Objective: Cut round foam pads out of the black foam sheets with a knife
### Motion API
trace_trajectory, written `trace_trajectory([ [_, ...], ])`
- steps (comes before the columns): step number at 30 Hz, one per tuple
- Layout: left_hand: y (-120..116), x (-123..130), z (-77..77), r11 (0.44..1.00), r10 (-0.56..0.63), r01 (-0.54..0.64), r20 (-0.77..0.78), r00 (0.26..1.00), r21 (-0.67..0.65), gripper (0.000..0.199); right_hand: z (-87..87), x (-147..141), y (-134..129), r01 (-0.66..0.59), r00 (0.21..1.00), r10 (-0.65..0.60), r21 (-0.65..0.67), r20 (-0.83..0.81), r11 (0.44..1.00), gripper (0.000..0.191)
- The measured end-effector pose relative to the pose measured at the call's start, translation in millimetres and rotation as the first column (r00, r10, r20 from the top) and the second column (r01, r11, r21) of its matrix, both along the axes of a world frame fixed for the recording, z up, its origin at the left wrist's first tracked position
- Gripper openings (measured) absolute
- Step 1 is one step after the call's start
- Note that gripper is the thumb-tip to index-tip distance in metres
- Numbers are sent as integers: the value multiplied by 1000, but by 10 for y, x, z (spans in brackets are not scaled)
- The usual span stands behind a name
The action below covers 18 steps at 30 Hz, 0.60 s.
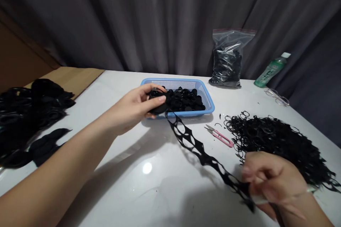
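My left hand (149, 101) is closed around several black round discs (159, 109) at the front left rim of a blue basket (209, 106). More black round pieces (183, 99) lie in that basket. A black strip with a row of round holes (204, 158) stretches slantwise from near my left fingers down to my right hand (274, 181). My right hand, smeared a little by motion, has its fingers closed on the strip's lower end. Pink thread snips (220, 136) lie on the table between the basket and a heap of black cut-off scraps (277, 142).
Black sheets and strips (34, 110) are piled at the left, near a brown board (82, 74). At the back right stand a zip bag of black pieces (227, 64) and a tilted green bottle (271, 71). Eyeglasses (277, 97) lie by the table's right edge. A grey curtain hangs behind.
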<state>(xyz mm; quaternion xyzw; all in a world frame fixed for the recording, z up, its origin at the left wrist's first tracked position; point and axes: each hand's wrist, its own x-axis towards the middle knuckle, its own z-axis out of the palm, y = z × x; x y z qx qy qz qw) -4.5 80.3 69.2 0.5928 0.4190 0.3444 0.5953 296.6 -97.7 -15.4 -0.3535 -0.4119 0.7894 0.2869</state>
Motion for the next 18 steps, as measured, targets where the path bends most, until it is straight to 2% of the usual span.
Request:
trace_trajectory([
  [4,-21,-14,187,978,188,-167,186,964,-124,11,277,-218,165,163,980,-167,-40,-111,986,19],
  [7,-41,-18,203,971,210,-176,232,950,-159,12,366,-298,286,295,948,-292,4,-130,955,11],
  [9,-52,-8,122,988,116,-97,164,980,-121,25,369,-322,328,424,901,-420,13,-111,906,12],
  [12,-107,50,-57,994,-96,99,50,994,-47,46,340,-369,344,596,795,-595,-32,-123,803,21],
  [15,-232,153,-180,975,-220,220,-19,975,-41,52,291,-454,344,639,764,-627,49,-155,767,32],
  [18,-379,260,-228,949,-305,299,-41,952,-102,52,223,-551,360,670,743,-638,218,-204,710,26],
])
